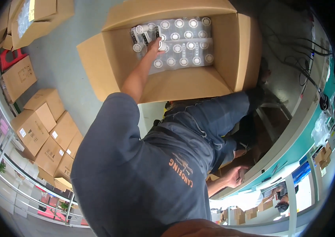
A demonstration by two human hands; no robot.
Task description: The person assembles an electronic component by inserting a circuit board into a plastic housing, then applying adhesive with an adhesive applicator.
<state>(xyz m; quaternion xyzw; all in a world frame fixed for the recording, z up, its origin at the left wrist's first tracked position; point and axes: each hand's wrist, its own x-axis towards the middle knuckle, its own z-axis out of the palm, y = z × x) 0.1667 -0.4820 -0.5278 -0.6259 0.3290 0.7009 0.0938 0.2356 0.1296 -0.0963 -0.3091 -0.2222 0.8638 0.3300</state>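
A large open cardboard box (183,85) stands in front of me. Rows of white round-topped parts (179,23) stand inside it, on and under translucent plastic sheeting. My left hand (153,48) reaches into the box with its fingers closed around a white cylindrical part (161,46). Beside that hand a few similar parts lean or lie loose, showing dark speckled strips (146,38). Out to the right, my right hand (235,177) has its fingers bent over the edge of the workbench (250,182) and appears to grip it.
Stacked closed cartons (51,136) stand on the floor at the left. An opened carton (43,19) with plastic wrap sits at the far left, near a red plastic object (11,59). Black cables (307,73) hang beside the bench at the right. Metal railing runs along the left.
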